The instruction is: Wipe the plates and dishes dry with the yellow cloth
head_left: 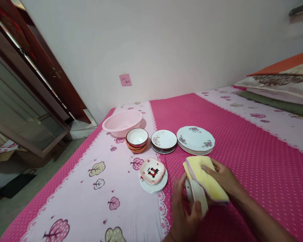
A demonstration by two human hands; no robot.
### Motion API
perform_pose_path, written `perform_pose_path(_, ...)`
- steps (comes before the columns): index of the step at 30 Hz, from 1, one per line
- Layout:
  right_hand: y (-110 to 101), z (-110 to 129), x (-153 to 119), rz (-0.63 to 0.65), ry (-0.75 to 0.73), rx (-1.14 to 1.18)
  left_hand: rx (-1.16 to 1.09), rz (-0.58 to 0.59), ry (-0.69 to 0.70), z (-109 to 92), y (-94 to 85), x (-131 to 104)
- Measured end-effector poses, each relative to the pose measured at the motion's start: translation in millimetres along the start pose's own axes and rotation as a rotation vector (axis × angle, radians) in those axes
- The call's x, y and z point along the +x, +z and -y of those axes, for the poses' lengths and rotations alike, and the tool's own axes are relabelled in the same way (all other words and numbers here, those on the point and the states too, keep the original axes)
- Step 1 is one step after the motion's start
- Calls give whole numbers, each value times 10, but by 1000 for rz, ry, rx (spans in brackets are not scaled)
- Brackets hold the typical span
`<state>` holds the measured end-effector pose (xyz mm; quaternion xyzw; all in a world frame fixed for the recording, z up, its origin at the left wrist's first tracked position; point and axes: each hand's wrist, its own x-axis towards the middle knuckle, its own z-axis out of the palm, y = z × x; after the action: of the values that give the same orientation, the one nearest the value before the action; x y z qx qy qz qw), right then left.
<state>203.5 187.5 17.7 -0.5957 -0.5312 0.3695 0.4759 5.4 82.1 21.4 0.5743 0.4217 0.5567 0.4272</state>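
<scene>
My left hand grips a small white dish, tilted up on its side, with the thumb and fingers around its rim. A folded yellow towel with a pale purple edge is held in my right hand, its fingers pressing the cloth against the dish. Left of my hands, a square cat-print dish rests on a round white plate. Part of the held dish is hidden by the towel and my fingers.
Behind them stand a stack of bowls, a stack of small plates and a stack of oval floral plates. A pink basin sits at the back left. Everything lies on a pink patterned bedsheet; folded bedding is piled at right.
</scene>
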Motion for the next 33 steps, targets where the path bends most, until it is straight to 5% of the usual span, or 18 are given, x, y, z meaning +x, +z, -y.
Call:
perform_pose_path(3, 29, -5, -12, -112, -89, -96, 151, -107, 64, 52, -12, -16)
perform_pose_path(5, 56, -35, -55, -159, -302, -270, 163, -156, 48, 45, -3, -12)
perform_pose_path(8, 168, -181, -140, 9, -710, -653, 107, -170, -53, -15, 12, 12)
perform_pose_path(11, 307, -369, -179, 193, -840, -932, 45, -198, -102, -89, 17, 47)
perform_pose_path(16, 229, -244, -212, 196, -738, -736, 118, -180, -94, -107, 7, 78)
perform_pose_path(20, 40, 210, -416, 32, -366, -385, 141, -150, -30, 27, -13, 32)
perform_pose_path(23, 11, 455, -557, 303, -174, -169, 227, -88, 12, 136, -19, -6)
perform_pose_path(26, 43, 521, -586, 448, -143, -107, 322, -63, 62, 166, -11, -8)
perform_pose_path(33, 67, 335, -515, 387, -208, -260, 194, -35, 23, 17, -52, 80)
